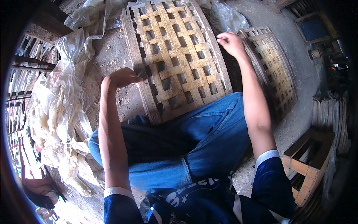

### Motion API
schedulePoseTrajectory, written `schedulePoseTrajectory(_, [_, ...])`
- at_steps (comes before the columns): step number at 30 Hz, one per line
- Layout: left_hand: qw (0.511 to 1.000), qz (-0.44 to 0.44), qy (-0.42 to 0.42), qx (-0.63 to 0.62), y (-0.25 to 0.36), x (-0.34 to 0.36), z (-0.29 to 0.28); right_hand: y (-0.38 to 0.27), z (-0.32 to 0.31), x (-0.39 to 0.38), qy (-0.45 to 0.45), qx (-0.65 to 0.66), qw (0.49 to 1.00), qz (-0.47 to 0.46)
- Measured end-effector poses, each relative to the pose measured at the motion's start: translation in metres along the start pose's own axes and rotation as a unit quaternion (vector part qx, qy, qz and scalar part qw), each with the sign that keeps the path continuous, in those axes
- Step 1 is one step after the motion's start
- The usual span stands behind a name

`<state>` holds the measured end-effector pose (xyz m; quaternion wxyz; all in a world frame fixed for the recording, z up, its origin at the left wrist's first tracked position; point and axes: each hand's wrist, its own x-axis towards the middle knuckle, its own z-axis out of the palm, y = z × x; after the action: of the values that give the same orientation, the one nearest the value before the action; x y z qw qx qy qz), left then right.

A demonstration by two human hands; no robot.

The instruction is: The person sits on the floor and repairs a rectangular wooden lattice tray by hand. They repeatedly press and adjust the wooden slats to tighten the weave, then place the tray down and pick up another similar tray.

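Observation:
A woven bamboo panel [175,56] with wooden side rails leans against my crossed legs, stretching away from me. At its left rail is my left hand [123,77], fingers closed and tips on the edge. My right hand [232,44] is raised just off the right rail, fingers curled together. Whether anything small is pinched in it, I cannot make out. Beyond the right hand, on the floor, rests a second woven bamboo panel [274,63].
Crumpled clear plastic sheeting [61,112] is heaped along the left, with another plastic bag [227,16] behind the panels. At the lower right stands a small wooden stool [309,168]. A stack of thin slats [330,119] rises beside it. Debris dots the concrete floor.

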<state>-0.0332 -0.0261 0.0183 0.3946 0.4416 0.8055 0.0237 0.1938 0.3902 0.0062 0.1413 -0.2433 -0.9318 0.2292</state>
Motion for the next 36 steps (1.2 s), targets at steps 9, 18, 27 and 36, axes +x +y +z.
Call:
schedulePoseTrajectory(9, [1.000, 0.010, -0.001, 0.005, 0.012, -0.004, -0.005, -0.015, 0.025, 0.005, -0.032, -0.027, 0.988, -0.148])
schedulePoseTrajectory(18, [1.000, 0.015, -0.015, 0.012, 0.014, -0.005, -0.009, -0.018, 0.038, 0.000, -0.002, -0.124, 0.977, -0.175])
schedulePoseTrajectory(27, [0.999, 0.020, -0.033, -0.015, 0.013, -0.001, -0.007, -0.009, 0.030, 0.000, 0.008, -0.068, 0.975, -0.213])
schedulePoseTrajectory(36, [0.999, 0.031, -0.019, -0.021, 0.012, -0.006, -0.007, -0.043, 0.026, -0.010, -0.023, -0.253, 0.952, -0.171])
